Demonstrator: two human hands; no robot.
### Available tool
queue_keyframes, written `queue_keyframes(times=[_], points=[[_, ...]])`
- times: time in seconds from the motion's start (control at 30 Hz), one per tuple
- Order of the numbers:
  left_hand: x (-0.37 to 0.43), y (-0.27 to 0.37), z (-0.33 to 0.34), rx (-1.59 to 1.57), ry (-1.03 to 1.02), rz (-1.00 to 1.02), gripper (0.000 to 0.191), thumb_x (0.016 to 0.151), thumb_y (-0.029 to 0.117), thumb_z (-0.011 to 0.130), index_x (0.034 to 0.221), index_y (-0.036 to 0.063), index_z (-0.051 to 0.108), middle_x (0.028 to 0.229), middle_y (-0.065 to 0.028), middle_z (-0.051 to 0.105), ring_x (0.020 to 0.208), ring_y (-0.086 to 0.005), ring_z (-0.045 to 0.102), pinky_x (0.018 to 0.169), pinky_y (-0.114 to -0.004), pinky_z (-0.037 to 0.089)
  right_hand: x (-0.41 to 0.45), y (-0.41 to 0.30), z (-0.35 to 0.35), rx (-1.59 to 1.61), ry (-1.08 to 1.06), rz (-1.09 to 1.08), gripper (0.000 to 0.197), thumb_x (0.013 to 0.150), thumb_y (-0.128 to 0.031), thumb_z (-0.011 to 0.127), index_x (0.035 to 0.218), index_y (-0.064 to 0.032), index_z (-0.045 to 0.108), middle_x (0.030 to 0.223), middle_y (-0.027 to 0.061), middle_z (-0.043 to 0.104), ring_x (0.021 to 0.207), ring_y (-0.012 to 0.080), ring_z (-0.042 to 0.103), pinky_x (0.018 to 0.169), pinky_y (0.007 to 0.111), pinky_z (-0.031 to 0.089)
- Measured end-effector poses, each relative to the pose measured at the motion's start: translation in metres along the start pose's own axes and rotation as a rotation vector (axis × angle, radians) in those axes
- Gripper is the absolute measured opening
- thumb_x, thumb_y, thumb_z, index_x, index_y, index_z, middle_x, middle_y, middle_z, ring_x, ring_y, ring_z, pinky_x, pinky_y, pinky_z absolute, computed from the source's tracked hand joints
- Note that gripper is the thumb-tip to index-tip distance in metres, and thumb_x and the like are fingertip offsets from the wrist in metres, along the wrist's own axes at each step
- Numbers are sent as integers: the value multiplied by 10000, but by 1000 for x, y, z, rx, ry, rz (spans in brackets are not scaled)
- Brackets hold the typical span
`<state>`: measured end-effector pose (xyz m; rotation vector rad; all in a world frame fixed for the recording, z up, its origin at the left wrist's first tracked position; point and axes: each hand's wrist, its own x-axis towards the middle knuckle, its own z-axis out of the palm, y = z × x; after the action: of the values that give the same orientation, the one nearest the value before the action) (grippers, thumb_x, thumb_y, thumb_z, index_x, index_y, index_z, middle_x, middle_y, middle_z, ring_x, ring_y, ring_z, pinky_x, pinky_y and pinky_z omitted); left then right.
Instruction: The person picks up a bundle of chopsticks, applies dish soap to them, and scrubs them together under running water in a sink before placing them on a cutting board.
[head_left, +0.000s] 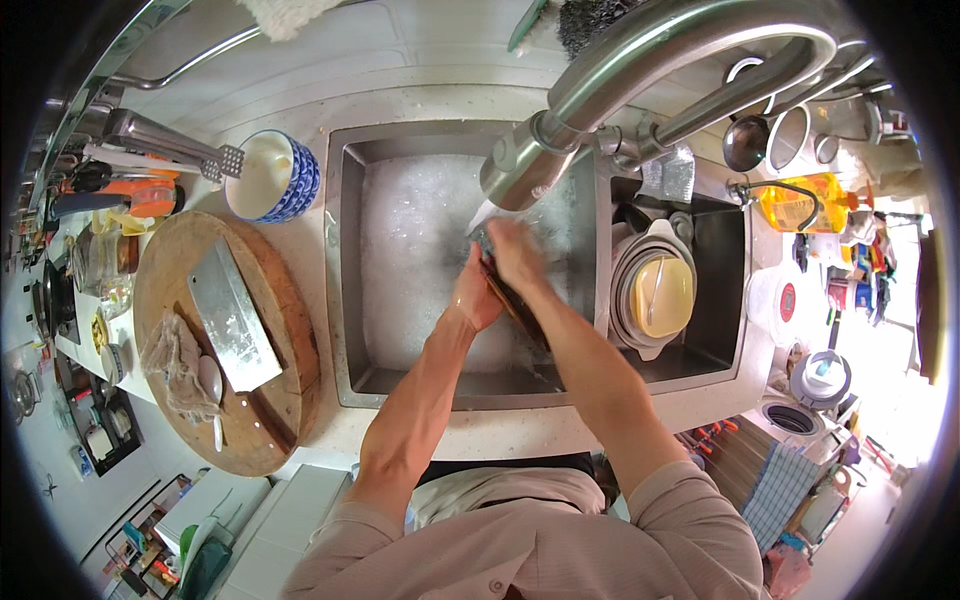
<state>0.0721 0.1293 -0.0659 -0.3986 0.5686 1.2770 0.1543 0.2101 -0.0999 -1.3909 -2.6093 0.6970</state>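
Note:
Under the running spout of the steel faucet (517, 169), my left hand (478, 289) grips a bundle of slim dark-brown sticks (519, 304), which look like chopsticks. My right hand (516, 251), blurred by motion, is closed around their upper part. The bundle slants down and to the right between my forearms, its far tips mostly hidden by my fingers. Both hands are above the large basin of the steel sink (351, 262), where white suds (412, 225) cover the water.
Nested bowls with a yellow dish (664, 296) on top stand in the smaller right basin. Left of the sink, a cleaver (232, 315), a spoon (211, 382) and a mesh cloth (176, 364) lie on a round wooden chopping board (300, 352). Stacked blue-and-white bowls (300, 176) stand behind it.

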Motion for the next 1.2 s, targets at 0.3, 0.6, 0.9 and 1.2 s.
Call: queue_keyframes(times=[0.3, 0.6, 0.9, 1.2], points=[[25, -3, -33, 4, 29, 114, 631, 1021, 605, 294, 1358, 120, 516, 1290, -46, 586, 1213, -254, 518, 1073, -425, 378, -30, -57, -17, 688, -86, 291, 539, 994, -444, 379, 1233, 5, 558, 1264, 302, 560, 1239, 456, 488, 1025, 502, 381], [67, 4, -86, -30, -758, 55, 679, 983, 680, 316, 1322, 135, 537, 1264, -60, 601, 1188, -234, 526, 1054, -399, 391, -40, -63, 0, 475, 101, 258, 636, 936, -501, 491, 1261, 46, 514, 1343, 346, 480, 1247, 484, 460, 1058, 527, 337], [3, -10, -17, 467, 168, -23, 727, 968, 669, 407, 1337, 59, 542, 1323, -92, 578, 1246, -277, 502, 1068, -460, 367, -31, 16, 30, 708, 205, 752, 612, 994, -506, 452, 1241, 38, 583, 1233, 251, 608, 1151, 423, 564, 982, 484, 429], [5, 0, -31, 181, 271, 214, 190, 924, 216, 683, 977, 35, 663, 911, -75, 670, 837, -208, 641, 713, -378, 534, -75, -57, -42, 1171, -3, 540, 414, 1004, -355, 500, 1176, 2, 619, 1124, 135, 662, 1085, 244, 611, 940, 353, 450]])
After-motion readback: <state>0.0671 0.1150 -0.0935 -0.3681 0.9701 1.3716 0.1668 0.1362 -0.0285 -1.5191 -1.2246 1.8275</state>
